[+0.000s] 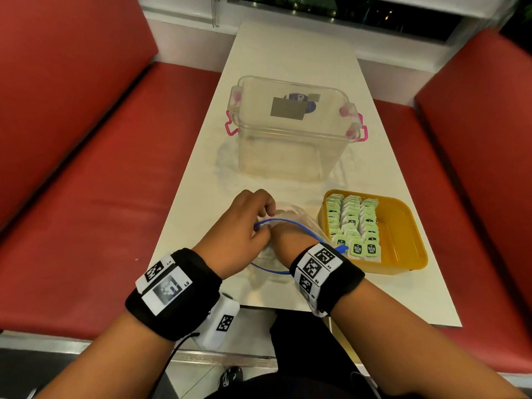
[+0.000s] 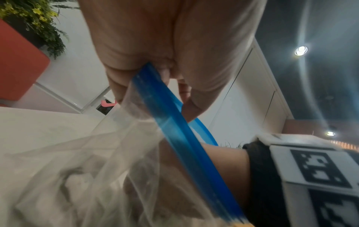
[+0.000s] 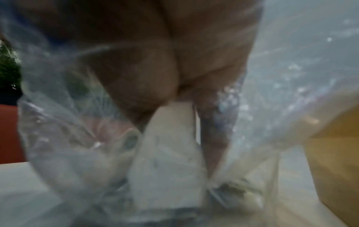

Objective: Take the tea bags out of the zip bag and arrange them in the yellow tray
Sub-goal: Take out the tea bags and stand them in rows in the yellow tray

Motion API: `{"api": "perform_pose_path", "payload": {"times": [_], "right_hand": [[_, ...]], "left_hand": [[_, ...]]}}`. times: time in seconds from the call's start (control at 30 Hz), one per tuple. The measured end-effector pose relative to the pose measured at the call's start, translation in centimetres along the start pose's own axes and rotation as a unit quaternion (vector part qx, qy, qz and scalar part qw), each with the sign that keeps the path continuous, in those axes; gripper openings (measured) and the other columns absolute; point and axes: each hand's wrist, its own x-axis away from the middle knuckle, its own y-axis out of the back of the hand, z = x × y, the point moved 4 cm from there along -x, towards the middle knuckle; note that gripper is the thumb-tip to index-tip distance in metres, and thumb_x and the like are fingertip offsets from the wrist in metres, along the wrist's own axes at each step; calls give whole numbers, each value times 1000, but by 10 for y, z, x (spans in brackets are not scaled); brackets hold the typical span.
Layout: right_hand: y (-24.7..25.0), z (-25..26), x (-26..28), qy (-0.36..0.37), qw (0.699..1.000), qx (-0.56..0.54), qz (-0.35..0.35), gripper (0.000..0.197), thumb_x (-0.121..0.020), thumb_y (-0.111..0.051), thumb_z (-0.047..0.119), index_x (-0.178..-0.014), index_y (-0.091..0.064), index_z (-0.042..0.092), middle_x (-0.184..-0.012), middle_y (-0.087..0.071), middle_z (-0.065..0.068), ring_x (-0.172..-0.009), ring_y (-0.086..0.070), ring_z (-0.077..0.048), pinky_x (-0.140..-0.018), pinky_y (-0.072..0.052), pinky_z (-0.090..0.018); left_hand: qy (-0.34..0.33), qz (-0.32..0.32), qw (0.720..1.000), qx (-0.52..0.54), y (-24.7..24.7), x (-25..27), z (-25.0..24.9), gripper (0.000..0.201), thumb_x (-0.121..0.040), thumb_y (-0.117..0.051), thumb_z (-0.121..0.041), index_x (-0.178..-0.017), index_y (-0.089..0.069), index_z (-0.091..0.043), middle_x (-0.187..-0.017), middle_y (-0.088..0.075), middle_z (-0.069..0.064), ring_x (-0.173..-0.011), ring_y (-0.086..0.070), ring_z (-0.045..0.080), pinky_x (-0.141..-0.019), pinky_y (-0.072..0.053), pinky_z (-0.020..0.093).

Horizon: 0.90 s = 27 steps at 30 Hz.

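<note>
A clear zip bag [image 1: 290, 214] with a blue zip strip [image 2: 174, 130] lies on the white table near me. My left hand [image 1: 244, 223] pinches the blue rim [image 1: 260, 223] and holds the mouth apart. My right hand [image 1: 288, 240] is deep inside the bag, and its fingers [image 3: 155, 86] pinch a white tea bag [image 3: 169, 153]. To the right stands the yellow tray [image 1: 403, 226], with three rows of green-labelled tea bags [image 1: 352, 223] filling its left part.
A clear lidded box [image 1: 290, 125] with pink clips stands mid-table behind the bag. Red bench seats [image 1: 100, 197] run along both sides of the narrow table [image 1: 288, 53]. The tray's right half is bare yellow plastic.
</note>
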Motion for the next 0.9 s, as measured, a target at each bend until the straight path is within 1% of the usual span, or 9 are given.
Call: {"api": "perform_pose_path", "payload": {"times": [0.07,0.13,0.23,0.3,0.43,0.6,0.7,0.77,0.9], "right_hand": [[5,1,8,20,999,-34,-12,30,-100,-37,8,-125,-52,3,-122,-58,-17,-113,-54,-32,-64,-31,-24],[8,5,11,48,998,-41,-13,30,-101,-37,11,-125,-53,3,-124,-58,-16,-104,-55,-29,-56,-30,-18],[12,13,7,86,996,-16,-26,18,-97,-42,5,-94,-59,10,-99,-59,-15,-91,-54,-30,-68,-32,-25],[15,17,8,106,991,60,-49,23,-91,-47,1,-72,-46,14,-79,-49,-7,-82,-52,-27,-69,-31,-29],[22,21,14,166,970,95,-148,18,-87,-47,0,-95,-60,11,-83,-54,-5,-74,-51,-24,-64,-34,-32],[50,22,23,188,945,-37,-264,11,-82,-62,6,-90,-67,12,-85,-66,-5,-82,-61,-24,-71,-45,-35],[68,2,26,138,906,-258,-307,15,-81,-64,1,-89,-71,12,-84,-70,4,-82,-63,-7,-77,-49,-20],[75,-9,26,110,872,-364,-309,15,-80,-68,1,-84,-71,15,-78,-67,9,-74,-61,1,-71,-48,-12],[88,-21,30,104,848,-450,-258,13,-79,-71,-1,-84,-70,10,-76,-70,-5,-63,-61,-5,-59,-51,-19]], "left_hand": [[-16,40,999,16,1,-1,-1,28,-80,-50,7,-81,-62,-19,-105,-46,-3,-88,-49,3,-71,-35,7],[-10,55,998,2,4,-2,2,35,-79,-49,10,-69,-69,-17,-113,-48,-4,-82,-52,0,-70,-34,4],[7,-2,999,-37,14,-6,7,34,-80,-49,9,-67,-70,-15,-109,-52,-5,-80,-52,0,-67,-32,4],[-5,-49,997,-67,20,-8,7,29,-81,-49,8,-72,-67,-14,-99,-55,-4,-86,-54,9,-72,-35,10],[-2,-92,992,-87,24,-10,10,30,-84,-43,3,-92,-68,-11,-101,-58,0,-94,-54,16,-79,-36,19],[20,-141,989,-40,35,-9,12,35,-89,-34,-6,-102,-66,-9,-107,-57,-1,-96,-51,3,-84,-33,6],[47,-129,991,3,40,-9,17,33,-94,-37,-1,-100,-67,-14,-106,-57,-5,-93,-49,-8,-80,-34,5],[62,-120,990,33,42,-9,18,34,-96,-38,-4,-99,-67,-19,-107,-57,-8,-97,-49,-9,-81,-36,10],[47,-149,985,77,44,-12,11,28,-92,-39,-17,-97,-65,-24,-112,-56,-7,-107,-46,-11,-89,-31,3]]}}
